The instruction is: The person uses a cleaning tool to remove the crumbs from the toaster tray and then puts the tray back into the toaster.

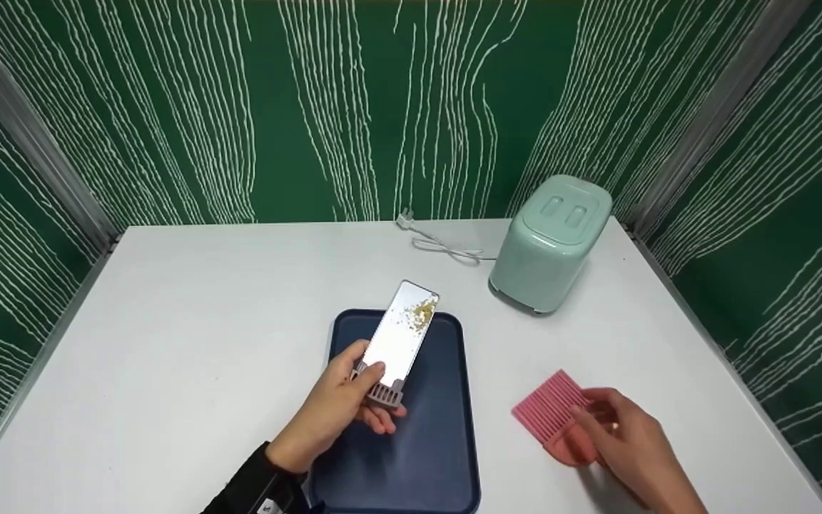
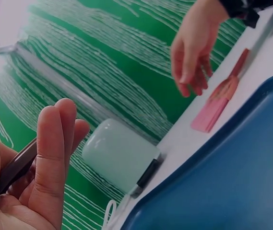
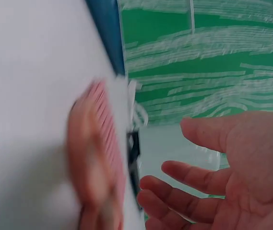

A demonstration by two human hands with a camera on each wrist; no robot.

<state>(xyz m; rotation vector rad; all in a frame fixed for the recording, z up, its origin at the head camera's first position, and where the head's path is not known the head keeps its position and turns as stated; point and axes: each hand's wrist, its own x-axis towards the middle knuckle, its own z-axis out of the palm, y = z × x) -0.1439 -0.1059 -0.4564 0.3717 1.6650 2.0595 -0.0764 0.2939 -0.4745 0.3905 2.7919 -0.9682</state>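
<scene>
My left hand [image 1: 340, 403] holds a toaster crumb tray [image 1: 395, 343] by its slotted grey end, thumb on top and fingers beneath. Yellow-brown crumbs [image 1: 422, 314] are scattered near the far end of its shiny surface. The crumb tray is over a dark blue serving tray [image 1: 436, 457]. At the right, a pink brush [image 1: 546, 410] with an orange-red handle part lies on the white table. My right hand [image 1: 636, 439] overlaps it in the head view; in the right wrist view that hand [image 3: 213, 177] is apart from the brush, with fingers loosely bent and nothing in them.
A mint green toaster [image 1: 550, 243] stands at the back right of the white table [image 1: 204, 357]. Its white cord and plug [image 1: 447, 246] lie behind the blue tray. Green walls with white streaks enclose the back and sides.
</scene>
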